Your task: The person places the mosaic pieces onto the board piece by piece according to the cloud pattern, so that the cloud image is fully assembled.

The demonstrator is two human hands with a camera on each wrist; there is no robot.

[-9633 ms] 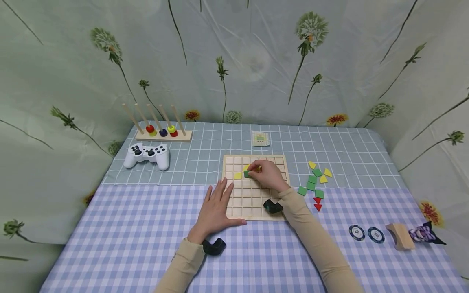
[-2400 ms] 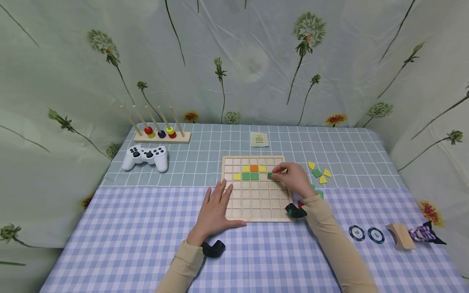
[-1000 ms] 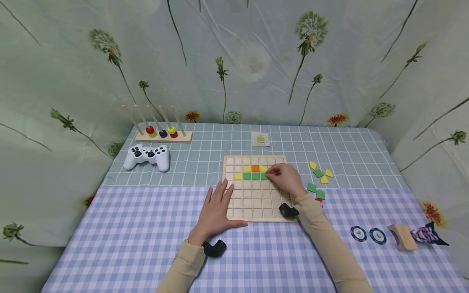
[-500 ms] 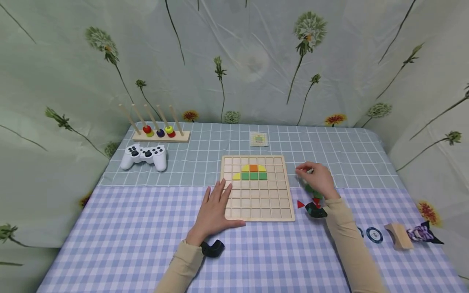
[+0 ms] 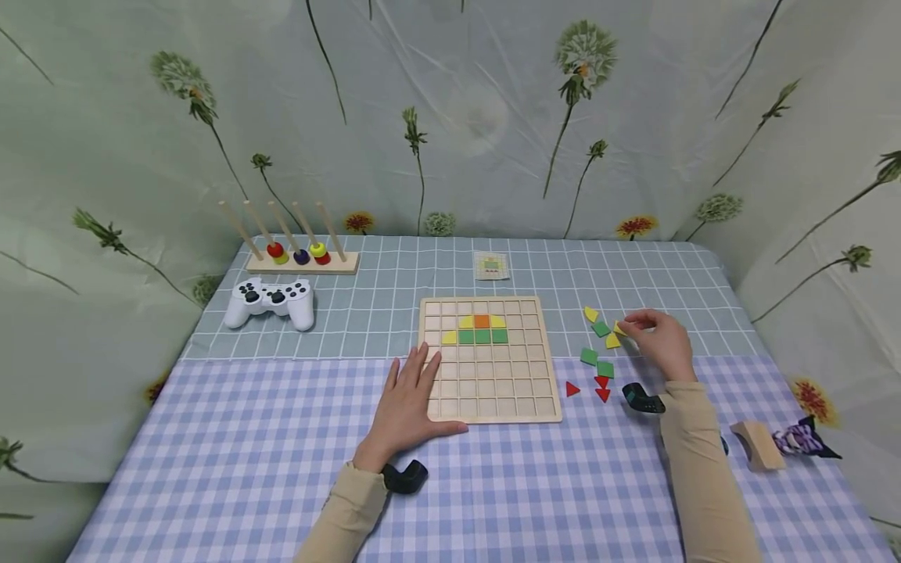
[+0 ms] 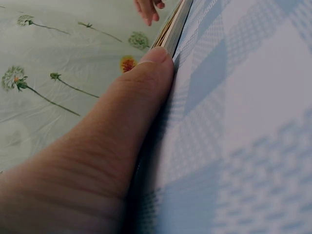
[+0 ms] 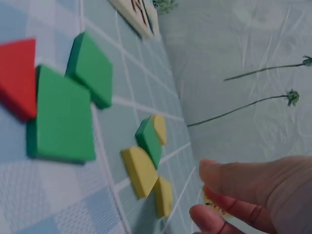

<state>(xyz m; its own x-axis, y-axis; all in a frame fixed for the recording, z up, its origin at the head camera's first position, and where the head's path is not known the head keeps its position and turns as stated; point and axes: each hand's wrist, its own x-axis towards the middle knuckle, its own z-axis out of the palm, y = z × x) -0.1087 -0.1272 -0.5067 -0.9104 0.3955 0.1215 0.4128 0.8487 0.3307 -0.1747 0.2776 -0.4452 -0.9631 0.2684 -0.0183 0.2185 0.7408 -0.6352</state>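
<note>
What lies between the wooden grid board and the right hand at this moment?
In the head view, loose yellow tiles and green tiles lie between the grid board and the right hand, so that stretch isn't bare.

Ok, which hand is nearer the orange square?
Left. The left hand rests at the board's near left corner, lower left of the orange square in the head view. The right hand is farther, right of the board, by the loose yellow pieces.

Left hand point(image 5: 403, 405): one, palm down, fingers spread, thumb out sideways. Right hand point(image 5: 662, 344): one, farther forward, fingers loosely bent (I get only part of it by wrist view). Sleeves point(image 5: 707, 477): two, beige, well apart.
</note>
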